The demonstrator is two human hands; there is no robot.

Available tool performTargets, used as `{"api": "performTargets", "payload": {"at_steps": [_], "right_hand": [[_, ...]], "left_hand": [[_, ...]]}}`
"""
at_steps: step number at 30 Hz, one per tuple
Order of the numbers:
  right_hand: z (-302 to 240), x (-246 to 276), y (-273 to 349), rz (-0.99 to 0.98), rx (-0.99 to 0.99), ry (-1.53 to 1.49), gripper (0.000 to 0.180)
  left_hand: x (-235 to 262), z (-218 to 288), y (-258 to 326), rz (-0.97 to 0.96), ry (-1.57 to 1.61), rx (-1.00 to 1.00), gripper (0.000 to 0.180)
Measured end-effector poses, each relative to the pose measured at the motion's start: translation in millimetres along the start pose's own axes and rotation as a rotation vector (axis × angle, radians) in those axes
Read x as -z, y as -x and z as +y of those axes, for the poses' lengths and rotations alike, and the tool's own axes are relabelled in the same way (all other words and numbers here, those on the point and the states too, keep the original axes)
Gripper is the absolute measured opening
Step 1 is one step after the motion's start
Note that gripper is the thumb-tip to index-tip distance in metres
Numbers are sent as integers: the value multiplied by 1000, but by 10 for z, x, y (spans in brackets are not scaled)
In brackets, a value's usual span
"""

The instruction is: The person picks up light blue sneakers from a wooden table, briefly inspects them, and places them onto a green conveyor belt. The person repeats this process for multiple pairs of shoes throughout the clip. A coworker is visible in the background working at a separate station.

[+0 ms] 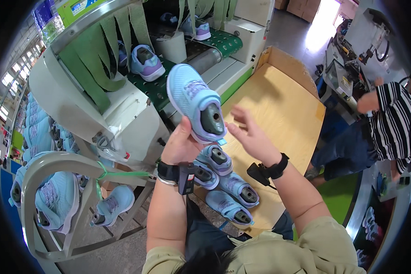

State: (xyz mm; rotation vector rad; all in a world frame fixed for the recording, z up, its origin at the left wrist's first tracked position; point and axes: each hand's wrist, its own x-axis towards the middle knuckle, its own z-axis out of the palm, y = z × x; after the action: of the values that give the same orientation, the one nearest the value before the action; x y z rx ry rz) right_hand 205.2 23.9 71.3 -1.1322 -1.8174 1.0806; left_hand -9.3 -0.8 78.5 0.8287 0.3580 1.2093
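My left hand (183, 144) grips a light blue sneaker (187, 91) from below, its toe tilted up and away from me. A dark grey-green shoe last fills the sneaker's opening, and a pale lavender sole shows along its edge. Beside the sneaker's heel, my right hand (253, 137) is raised with its fingers apart and holds nothing; whether a fingertip touches the heel I cannot tell. Below the hands, several matching blue sneakers (233, 182) with lasts inside lie on a wooden board (281, 105). Dark straps with small devices circle both my wrists.
Ahead stands a pale machine (86, 86) with green hanging strips and a green perforated conveyor (226, 40) carrying more sneakers. At left, a grey-framed rack (91, 160) holds many blue sneakers. Another person in a striped top (392, 118) works at the right beside equipment.
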Motion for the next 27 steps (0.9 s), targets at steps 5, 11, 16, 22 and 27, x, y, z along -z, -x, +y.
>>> {"api": "performTargets", "payload": {"at_steps": [5, 11, 16, 22, 27], "right_hand": [[423, -366, 154, -431, -152, 31, 77], [526, 63, 119, -198, -395, -281, 71], [242, 592, 68, 52, -315, -342, 61], [-458, 953, -1010, 421, 338, -160, 51], [-386, 980, -2160, 319, 268, 63, 59]], "left_hand": [[55, 62, -62, 14, 22, -85, 72], [192, 179, -87, -45, 111, -28, 65], [182, 224, -182, 115, 155, -248, 65], [210, 212, -204, 212, -2, -206, 71], [192, 221, -339, 219, 119, -297, 66]]}}
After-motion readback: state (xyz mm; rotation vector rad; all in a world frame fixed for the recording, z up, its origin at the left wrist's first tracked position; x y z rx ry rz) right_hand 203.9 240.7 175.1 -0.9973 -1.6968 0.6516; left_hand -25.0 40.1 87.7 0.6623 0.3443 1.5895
